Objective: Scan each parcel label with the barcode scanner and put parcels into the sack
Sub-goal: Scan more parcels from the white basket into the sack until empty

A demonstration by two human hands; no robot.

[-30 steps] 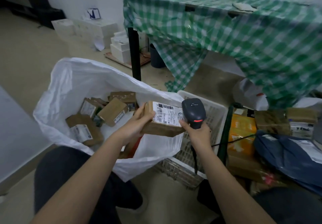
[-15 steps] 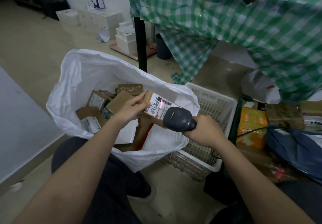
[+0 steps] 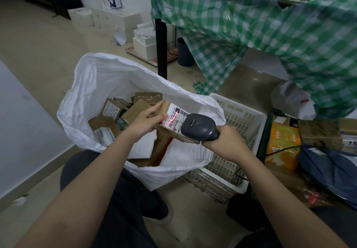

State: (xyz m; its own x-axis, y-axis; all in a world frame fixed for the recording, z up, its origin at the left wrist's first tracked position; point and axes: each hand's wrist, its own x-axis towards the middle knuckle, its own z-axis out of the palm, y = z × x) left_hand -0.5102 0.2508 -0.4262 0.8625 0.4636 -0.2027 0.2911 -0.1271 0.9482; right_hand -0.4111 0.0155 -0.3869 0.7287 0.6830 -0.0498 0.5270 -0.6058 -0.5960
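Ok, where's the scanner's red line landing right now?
In the head view, centre frame, the red scan line falls across the white label of the parcel gripped by the left hand over the open sack, just left of the scanner.

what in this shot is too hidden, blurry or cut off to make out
Head view only:
- Label on the held parcel: print too small to read; the scanner covers its right end.
- Scanner handle: wrapped by the right hand, so the trigger is unseen.
- Sack contents: lower parcels buried under the upper ones and the left hand.
- Parcels at the right edge: blurred, partly cut off by the frame.
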